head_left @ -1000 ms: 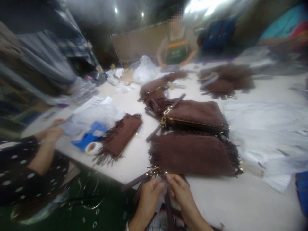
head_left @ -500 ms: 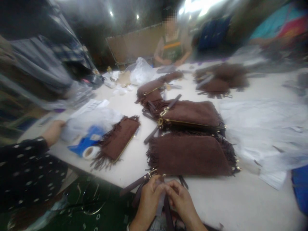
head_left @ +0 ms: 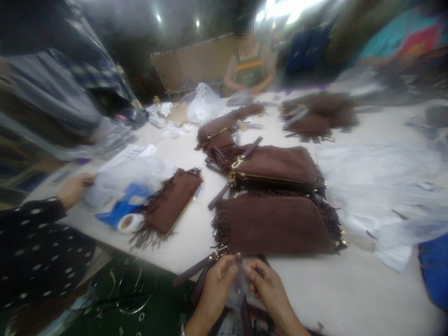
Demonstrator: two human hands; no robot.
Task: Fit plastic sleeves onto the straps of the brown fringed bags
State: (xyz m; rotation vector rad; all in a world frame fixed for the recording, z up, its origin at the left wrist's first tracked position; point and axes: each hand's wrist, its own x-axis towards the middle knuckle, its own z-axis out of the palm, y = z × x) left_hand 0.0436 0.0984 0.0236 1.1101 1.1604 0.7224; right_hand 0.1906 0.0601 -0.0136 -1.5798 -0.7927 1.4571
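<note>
My left hand (head_left: 214, 288) and my right hand (head_left: 269, 289) meet at the table's near edge, both with fingers closed in a pinch. Between them hangs a small clear plastic piece (head_left: 238, 291) beside a dark brown strap (head_left: 198, 268). The strap runs to the gold clasp of a brown fringed suede bag (head_left: 276, 225) lying flat just beyond my fingers. Whether the fingers grip the strap as well as the plastic is hidden.
More brown fringed bags (head_left: 276, 165) lie behind, and a smaller one (head_left: 173, 200) to the left. A tape roll (head_left: 128, 223) and blue packet sit near a co-worker's hand (head_left: 73, 189) in a dotted sleeve. White plastic sheets (head_left: 378, 186) cover the right. Another person (head_left: 248, 70) sits at the far end.
The view drifted slightly right. The co-worker's hand at left pulled back toward the table edge. My hands stayed pinched together at the strap, and the clear plastic now shows between them.
</note>
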